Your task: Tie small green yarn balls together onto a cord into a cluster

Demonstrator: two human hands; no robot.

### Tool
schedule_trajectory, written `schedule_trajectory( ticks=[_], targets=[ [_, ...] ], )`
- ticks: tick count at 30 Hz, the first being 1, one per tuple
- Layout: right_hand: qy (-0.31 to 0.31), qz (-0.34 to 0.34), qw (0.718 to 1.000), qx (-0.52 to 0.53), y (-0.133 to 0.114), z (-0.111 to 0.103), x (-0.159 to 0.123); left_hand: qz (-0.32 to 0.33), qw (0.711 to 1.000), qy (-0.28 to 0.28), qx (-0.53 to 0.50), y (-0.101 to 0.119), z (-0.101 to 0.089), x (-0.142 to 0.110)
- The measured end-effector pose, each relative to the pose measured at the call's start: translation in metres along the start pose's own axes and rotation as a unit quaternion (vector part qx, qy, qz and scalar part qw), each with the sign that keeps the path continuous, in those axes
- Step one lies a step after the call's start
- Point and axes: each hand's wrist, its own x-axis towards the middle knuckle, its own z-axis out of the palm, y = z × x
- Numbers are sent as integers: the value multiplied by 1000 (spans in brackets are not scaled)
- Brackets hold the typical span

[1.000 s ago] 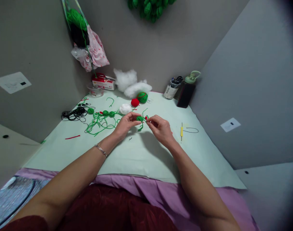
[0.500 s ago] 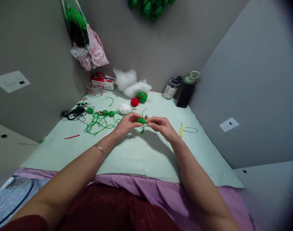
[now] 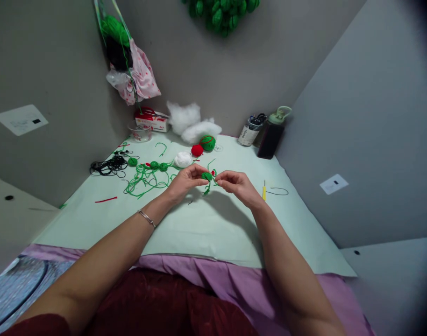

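Observation:
A small green crochet piece (image 3: 207,176) with loose green yarn tails is held above the pale green table cover (image 3: 206,224). My left hand (image 3: 185,181) pinches it from the left with fingers closed. My right hand (image 3: 236,185) pinches its right side, where a bit of red shows. A thin bracelet sits on my left wrist. Behind my left hand lies a tangle of green yarn (image 3: 145,176) with small green crochet balls.
Further back are a white yarn ball (image 3: 183,159), red ball (image 3: 197,150), green ball (image 3: 207,142) and white stuffing (image 3: 192,123). A yellow-handled crochet hook (image 3: 264,190) lies right of my hands. A dark bottle (image 3: 272,133), a jar (image 3: 249,130) and black cord (image 3: 108,165) stand around.
My right hand has shifted slightly right and up while both hands keep pinching the green piece. The view has tilted a little.

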Motion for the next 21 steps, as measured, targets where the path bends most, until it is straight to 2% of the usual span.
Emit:
schedule_trajectory(
  ticks=[11, 16, 21],
  targets=[
    [-2, 0, 1000, 15, 5, -3, 2, -22, 1000, 3, -17, 8, 5, -3],
    [12, -13, 1000, 9, 7, 4, 3, -10, 1000, 20, -4, 2, 7, -4],
    [11, -21, 1000, 14, 9, 8, 4, -3, 1000, 13, 1, -3, 9, -5]
  ],
)
